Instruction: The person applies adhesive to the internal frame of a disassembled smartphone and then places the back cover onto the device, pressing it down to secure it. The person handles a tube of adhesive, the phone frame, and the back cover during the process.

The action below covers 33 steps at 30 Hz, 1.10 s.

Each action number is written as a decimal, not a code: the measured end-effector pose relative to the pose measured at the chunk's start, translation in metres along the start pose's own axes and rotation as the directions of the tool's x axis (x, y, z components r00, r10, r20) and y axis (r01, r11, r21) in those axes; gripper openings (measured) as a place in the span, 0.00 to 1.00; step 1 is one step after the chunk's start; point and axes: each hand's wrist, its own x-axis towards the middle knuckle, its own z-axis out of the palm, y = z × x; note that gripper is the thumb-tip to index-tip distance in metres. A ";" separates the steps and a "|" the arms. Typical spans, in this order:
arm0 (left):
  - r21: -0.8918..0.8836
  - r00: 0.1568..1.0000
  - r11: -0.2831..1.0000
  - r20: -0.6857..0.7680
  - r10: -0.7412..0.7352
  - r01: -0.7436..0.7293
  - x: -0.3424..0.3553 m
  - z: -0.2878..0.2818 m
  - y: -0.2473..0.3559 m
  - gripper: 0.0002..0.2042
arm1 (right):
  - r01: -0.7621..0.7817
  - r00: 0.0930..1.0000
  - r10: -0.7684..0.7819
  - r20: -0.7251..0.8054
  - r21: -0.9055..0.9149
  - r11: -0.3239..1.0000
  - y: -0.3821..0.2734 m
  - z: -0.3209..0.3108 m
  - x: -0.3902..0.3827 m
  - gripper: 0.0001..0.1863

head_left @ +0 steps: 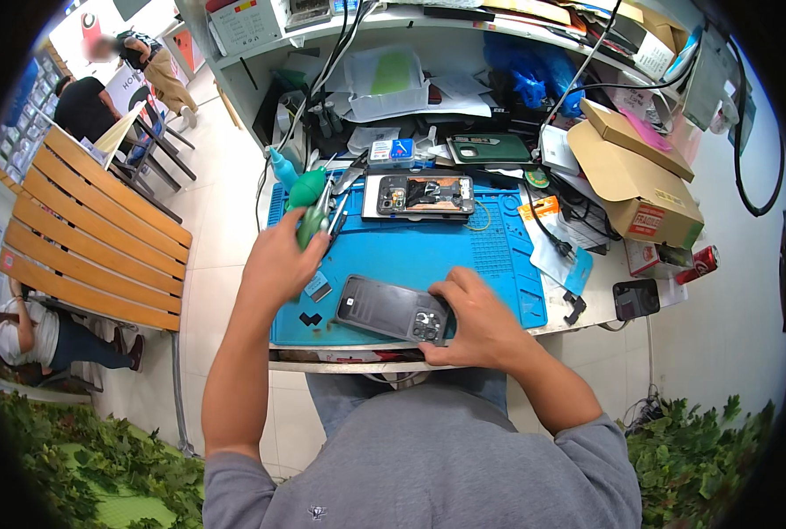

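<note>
My right hand (485, 319) grips the camera end of a dark grey phone back cover (379, 307), with thumb and fingers on opposite edges. The cover lies tilted over the near part of a blue work mat (388, 251). At the mat's left side, my left hand (280, 260) closes its fingers on a green-handled tool (312, 227), whose tip I cannot make out. Beyond that hand are a green air blower (306, 188) and several metal hand tools (327, 196). An opened phone (424, 194) with its inside showing lies at the far middle of the mat.
Small dark pieces (310, 319) lie on the mat's near left. Behind stand a small blue-and-white box (391, 152) and a dark green phone case (490, 148). Cardboard boxes (635, 185), cables and a red can (698, 264) crowd the right. A slatted wooden bench (102, 229) and other people are left.
</note>
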 end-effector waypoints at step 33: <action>0.073 0.979 0.979 0.090 0.183 -0.189 0.123 0.078 0.064 0.23 | -0.316 0.896 0.340 -0.286 0.129 0.940 0.085 -0.064 0.054 0.25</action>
